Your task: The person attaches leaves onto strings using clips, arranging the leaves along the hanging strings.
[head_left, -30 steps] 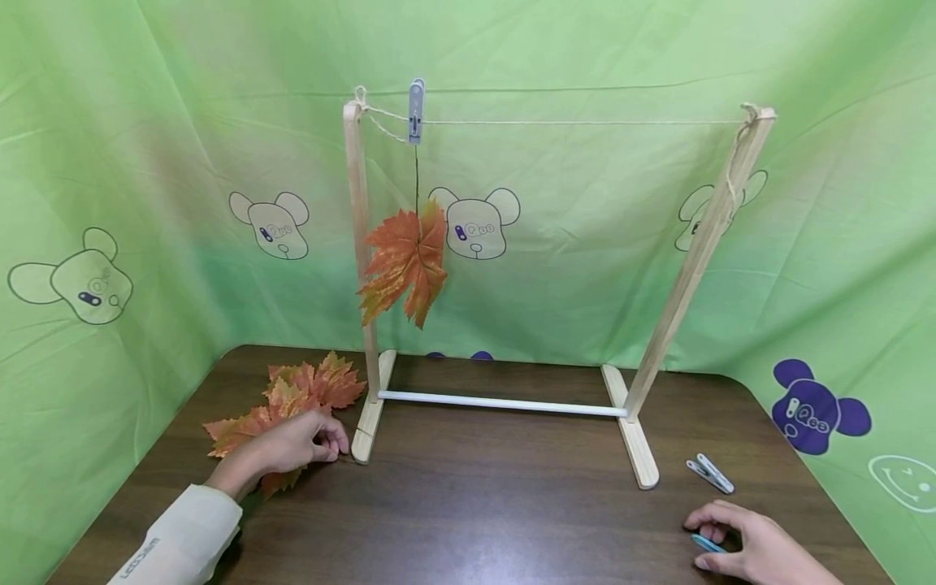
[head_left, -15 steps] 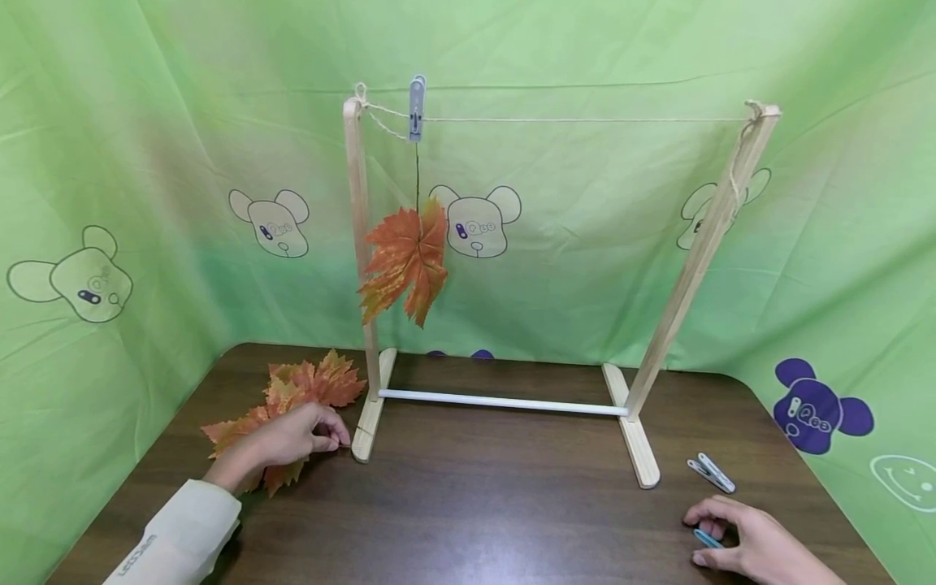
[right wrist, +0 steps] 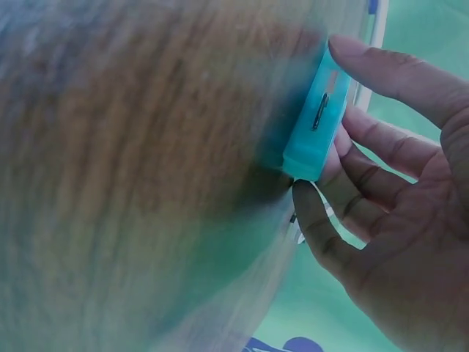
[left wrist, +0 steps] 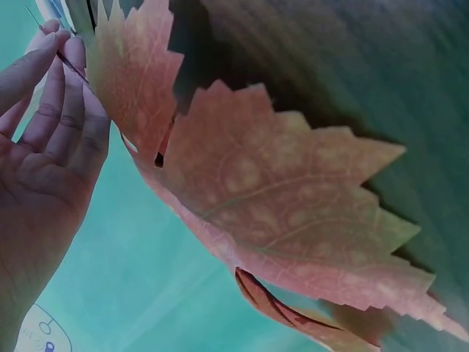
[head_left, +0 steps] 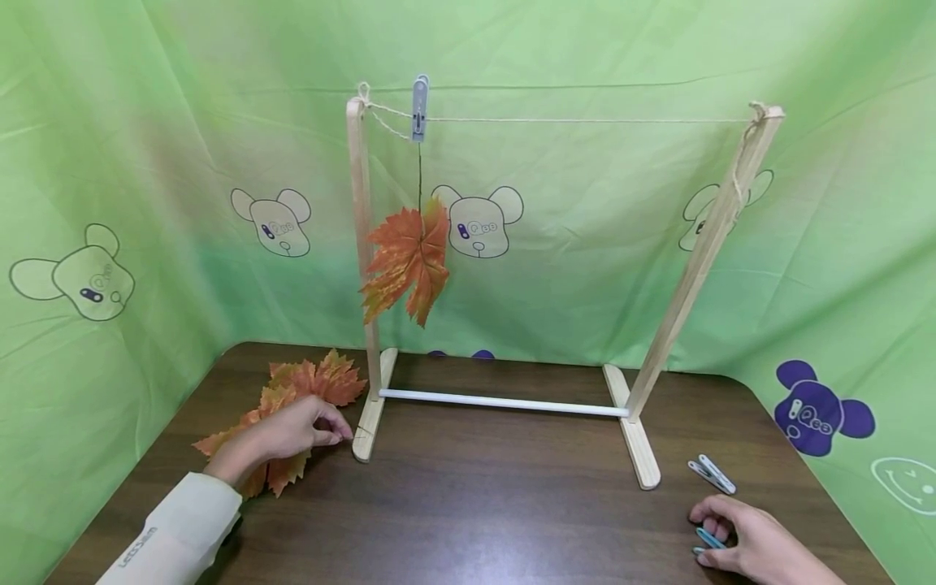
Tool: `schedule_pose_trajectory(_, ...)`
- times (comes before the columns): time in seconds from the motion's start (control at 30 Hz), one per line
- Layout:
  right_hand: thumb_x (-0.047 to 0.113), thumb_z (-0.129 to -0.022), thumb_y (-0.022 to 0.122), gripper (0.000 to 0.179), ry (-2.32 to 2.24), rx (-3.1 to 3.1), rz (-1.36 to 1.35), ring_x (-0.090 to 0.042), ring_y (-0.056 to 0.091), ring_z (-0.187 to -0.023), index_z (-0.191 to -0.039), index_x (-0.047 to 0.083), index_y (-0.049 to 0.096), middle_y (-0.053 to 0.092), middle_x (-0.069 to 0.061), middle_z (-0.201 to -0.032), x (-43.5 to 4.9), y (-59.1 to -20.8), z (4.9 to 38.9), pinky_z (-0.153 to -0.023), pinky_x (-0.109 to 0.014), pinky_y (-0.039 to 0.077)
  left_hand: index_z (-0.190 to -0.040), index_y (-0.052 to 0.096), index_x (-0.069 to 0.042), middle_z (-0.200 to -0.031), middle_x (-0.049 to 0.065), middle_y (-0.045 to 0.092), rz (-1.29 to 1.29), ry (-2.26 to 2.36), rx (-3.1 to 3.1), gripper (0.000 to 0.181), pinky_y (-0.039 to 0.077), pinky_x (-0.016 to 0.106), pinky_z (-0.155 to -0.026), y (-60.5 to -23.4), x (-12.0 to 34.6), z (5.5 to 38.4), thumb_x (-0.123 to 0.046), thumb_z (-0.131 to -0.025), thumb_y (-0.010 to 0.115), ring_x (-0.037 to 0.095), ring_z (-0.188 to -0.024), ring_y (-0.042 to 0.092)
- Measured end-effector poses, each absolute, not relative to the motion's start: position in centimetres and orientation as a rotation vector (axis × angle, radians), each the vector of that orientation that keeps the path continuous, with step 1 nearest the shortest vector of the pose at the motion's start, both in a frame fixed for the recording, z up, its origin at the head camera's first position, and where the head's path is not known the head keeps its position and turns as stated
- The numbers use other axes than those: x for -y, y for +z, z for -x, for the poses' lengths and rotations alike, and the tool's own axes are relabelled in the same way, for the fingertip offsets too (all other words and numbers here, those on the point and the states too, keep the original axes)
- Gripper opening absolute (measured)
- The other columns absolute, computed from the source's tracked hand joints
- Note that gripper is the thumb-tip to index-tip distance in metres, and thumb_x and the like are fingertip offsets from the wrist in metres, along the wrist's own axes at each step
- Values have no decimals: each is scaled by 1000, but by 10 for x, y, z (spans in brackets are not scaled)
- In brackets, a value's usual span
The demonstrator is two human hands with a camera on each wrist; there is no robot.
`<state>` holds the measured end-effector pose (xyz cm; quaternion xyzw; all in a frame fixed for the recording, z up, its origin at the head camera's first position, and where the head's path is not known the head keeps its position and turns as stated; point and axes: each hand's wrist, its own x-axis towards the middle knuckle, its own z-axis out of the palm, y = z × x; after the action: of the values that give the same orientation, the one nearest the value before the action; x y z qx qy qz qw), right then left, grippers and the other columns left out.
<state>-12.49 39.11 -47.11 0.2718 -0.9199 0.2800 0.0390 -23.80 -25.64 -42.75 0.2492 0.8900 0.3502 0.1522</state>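
Note:
My left hand point(head_left: 303, 426) is over the orange artificial maple leaves point(head_left: 281, 398) at the table's left. Its thumb and fingertips pinch a thin dark leaf stem point(left wrist: 72, 67), clearest in the left wrist view, where a broad leaf point(left wrist: 264, 176) spreads beside the hand. At the front right, the right hand point(head_left: 760, 543) holds a teal clothespin point(right wrist: 316, 121) low over the table, thumb at one end and a finger at the other. Another maple leaf point(head_left: 409, 264) hangs by its stem from a grey clothespin point(head_left: 419, 110) clipped on the string point(head_left: 585, 121).
A wooden frame point(head_left: 691, 276) with a white crossbar point(head_left: 504, 402) stands at the table's back, the string tied between its posts. Grey clothespins point(head_left: 712, 474) lie just beyond the right hand. A green printed curtain point(head_left: 570, 268) encloses the brown table point(head_left: 497, 496).
The left hand, pinching the stem, has shifted slightly up and right, and the lower leaves have moved a little with it. The teal clothespin has tilted slightly in the right fingers.

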Motion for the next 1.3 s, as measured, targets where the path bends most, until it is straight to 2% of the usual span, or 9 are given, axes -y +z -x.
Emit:
schedule_pose_trajectory(0.3,-8,-67,88,34,758,2795,-825,12,43,-72,-88,6,66,54,22,-79,-389,-466,127,-55,-21,37,-100,81,-6,-100,5,80,-693,962,-2565,12,57,25,-75,-418,254,238,-1,-97,71,15,-92,71)
schedule_pose_trajectory(0.6,-8,-64,89,36,711,2716,-764,13,45,-73,-89,10,69,56,23,-80,-386,-465,129,-57,-18,38,-103,81,-7,-102,6,80,-687,879,-2622,12,60,29,-78,-406,253,239,-2,-96,72,18,-95,73)
schedule_pose_trajectory(0.9,-8,-70,87,30,790,2747,-653,13,48,-74,-93,0,70,58,24,-81,-377,-454,135,-57,-19,44,-105,80,-4,-103,12,80,-716,888,-2635,13,58,26,-73,-391,249,240,-1,-97,71,19,-91,74)
schedule_pose_trajectory(1.1,-7,-64,89,35,712,2680,-651,13,49,-74,-93,1,72,61,19,-81,-372,-448,139,-58,-17,45,-108,80,-3,-105,13,80,-708,884,-2630,14,58,26,-72,-381,246,242,-2,-98,69,25,-93,74)
schedule_pose_trajectory(1.3,-9,-62,89,38,680,2616,-697,11,50,-74,-93,5,73,61,16,-80,-363,-441,144,-59,-17,45,-108,79,-2,-101,12,79,-724,899,-2629,14,56,26,-66,-369,240,239,-1,-98,69,22,-85,71)
